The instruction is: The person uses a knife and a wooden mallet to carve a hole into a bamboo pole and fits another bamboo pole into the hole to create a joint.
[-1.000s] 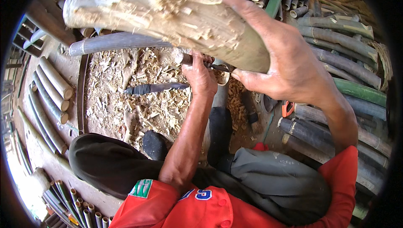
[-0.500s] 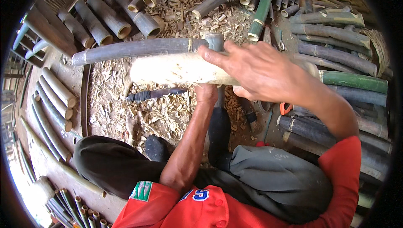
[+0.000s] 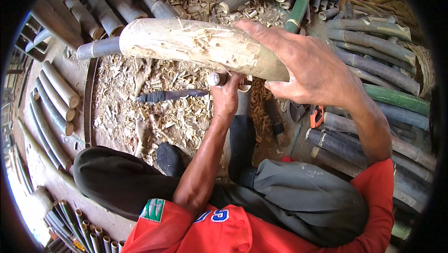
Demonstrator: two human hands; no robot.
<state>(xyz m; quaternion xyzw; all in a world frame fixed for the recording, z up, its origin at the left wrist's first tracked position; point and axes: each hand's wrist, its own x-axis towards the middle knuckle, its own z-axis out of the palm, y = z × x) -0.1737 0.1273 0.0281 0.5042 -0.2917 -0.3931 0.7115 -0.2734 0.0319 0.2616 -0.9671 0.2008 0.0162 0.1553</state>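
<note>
A thick, pale bamboo section [image 3: 186,43], scraped bare and frayed with splinters, is raised in front of me. My right hand [image 3: 303,62] grips its right end, thumb below and fingers over the top. Just under the bamboo, my left hand [image 3: 225,95] is closed round a wooden handle [image 3: 215,79], whose round end points left. What the handle belongs to is mostly hidden. Behind the raised section lies a dark bamboo pole [image 3: 98,48], its left end showing. An upright bamboo post [image 3: 243,103] stands behind my left hand, between my legs.
Wood chips [image 3: 121,117] cover the floor, with a cloth-wrapped knife [image 3: 172,95] among them. Bamboo lengths are stacked at right [image 3: 373,59], and others lie at left [image 3: 60,85]. An orange-handled tool [image 3: 317,116] lies by the right stack, and a green bamboo pole [image 3: 301,6] leans farther back.
The pale bamboo has lifted away and tilted, its left end higher, showing its splintered side. My right hand moved right with it. The handle end in my left hand has come into sight.
</note>
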